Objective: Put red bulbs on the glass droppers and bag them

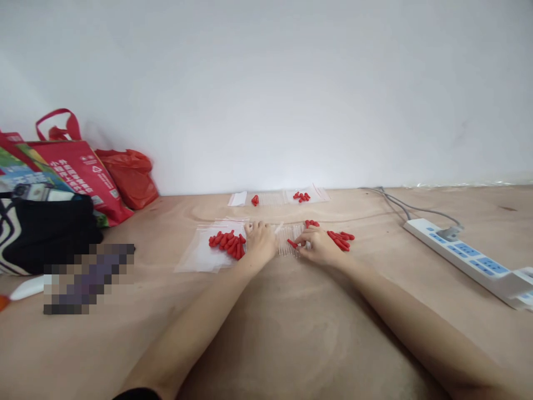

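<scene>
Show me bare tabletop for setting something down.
Bare wooden tabletop lies between the right forearm and the power strip, and between both forearms. Crowded: around the left hand and right hand, with red pieces and plastic bags; far left, with shopping bags.

The red shopping bag (85, 180) bears white Chinese characters (76, 176), too blurred to read, and a recycling sign (96, 170).

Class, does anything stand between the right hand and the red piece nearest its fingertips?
Nothing visible does: the right hand reaches right up to the red bulb-shaped piece at the row of clear tubes.
</scene>
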